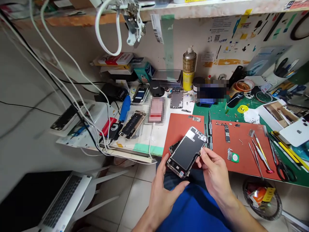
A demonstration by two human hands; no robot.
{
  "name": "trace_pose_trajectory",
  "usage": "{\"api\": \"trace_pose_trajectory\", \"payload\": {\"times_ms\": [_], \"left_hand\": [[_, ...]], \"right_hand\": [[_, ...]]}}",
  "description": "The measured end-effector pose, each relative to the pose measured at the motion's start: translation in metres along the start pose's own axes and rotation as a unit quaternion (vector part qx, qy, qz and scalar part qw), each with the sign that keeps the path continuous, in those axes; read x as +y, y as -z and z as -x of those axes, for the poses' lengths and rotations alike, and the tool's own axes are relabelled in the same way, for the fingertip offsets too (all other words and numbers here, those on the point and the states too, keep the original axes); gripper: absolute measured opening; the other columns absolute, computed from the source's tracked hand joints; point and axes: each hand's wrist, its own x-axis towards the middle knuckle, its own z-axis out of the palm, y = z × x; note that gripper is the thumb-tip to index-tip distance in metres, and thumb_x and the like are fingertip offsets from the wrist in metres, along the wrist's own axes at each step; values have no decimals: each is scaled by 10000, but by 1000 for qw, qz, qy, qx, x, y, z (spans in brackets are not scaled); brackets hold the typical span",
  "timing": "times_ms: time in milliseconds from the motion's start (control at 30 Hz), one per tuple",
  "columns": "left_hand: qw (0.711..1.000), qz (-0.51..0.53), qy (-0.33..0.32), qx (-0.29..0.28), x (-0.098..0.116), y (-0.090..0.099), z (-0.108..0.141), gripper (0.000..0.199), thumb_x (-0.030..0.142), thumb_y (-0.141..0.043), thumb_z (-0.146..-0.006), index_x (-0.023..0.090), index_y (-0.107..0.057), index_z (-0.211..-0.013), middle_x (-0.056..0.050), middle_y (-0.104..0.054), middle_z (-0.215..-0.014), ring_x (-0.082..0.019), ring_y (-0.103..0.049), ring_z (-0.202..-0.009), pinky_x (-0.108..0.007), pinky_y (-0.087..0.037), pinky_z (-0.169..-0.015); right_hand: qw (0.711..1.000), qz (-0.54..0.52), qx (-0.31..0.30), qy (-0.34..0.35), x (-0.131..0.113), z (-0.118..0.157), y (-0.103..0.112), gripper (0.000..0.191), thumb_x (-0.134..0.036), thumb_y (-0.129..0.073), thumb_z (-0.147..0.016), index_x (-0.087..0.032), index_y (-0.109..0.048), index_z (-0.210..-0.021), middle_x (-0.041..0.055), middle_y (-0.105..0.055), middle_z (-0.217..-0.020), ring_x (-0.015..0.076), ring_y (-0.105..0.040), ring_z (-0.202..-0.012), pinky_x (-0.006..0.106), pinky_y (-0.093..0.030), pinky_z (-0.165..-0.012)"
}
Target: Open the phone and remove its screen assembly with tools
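A phone screen is held tilted over the front edge of the red-brown mat, its dark inner side with metal plate and flex parts facing up. My left hand curves round its lower end, fingertips at the left corner and thumb stretched along the bottom edge. My right hand pinches the right edge between thumb and fingers; the fingertips behind it are partly hidden. Under the screen's left side, part of another dark phone piece shows on the mat.
Right of my hands lie a logic board, tweezers, scissors and a screwdriver. Opened phones and cables crowd the left. A spray can stands behind. Below are a laptop and a bin.
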Motion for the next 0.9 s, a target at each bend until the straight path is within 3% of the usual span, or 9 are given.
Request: {"api": "trace_pose_trajectory", "payload": {"times_ms": [367, 633, 900], "left_hand": [[1000, 21, 1, 23, -7, 5, -1, 960, 379, -898, -808, 320, -399, -1626, -101, -678, -1486, -291, -656, -1370, -407, -546, -1147], [999, -2, -8, 51, -11, 9, -4, 916, 390, -909, -770, 268, -492, -1576, -133, -670, -1490, -344, -637, -1390, -469, -540, -1160], [998, -27, -32, 57, -12, 10, -5, 887, 376, -911, -780, 293, -508, -1566, -110, -673, -1494, -327, -644, -1382, -468, -526, -1173]], "right_hand": [[1000, 1, -17, -6, 2, 3, -15, 303, -463, -821, -930, -186, -766, -822, 9, -585, -750, 123, -446, -657, 261, -401, -608], [1000, 0, -16, -15, 4, 2, -19, 293, -470, -843, -897, -193, -775, -831, 21, -626, -768, 130, -473, -635, 279, -461, -607], [1000, 4, -17, -8, 5, 1, -20, 288, -467, -836, -908, -191, -786, -841, 16, -626, -753, 122, -493, -628, 267, -443, -596]]}}
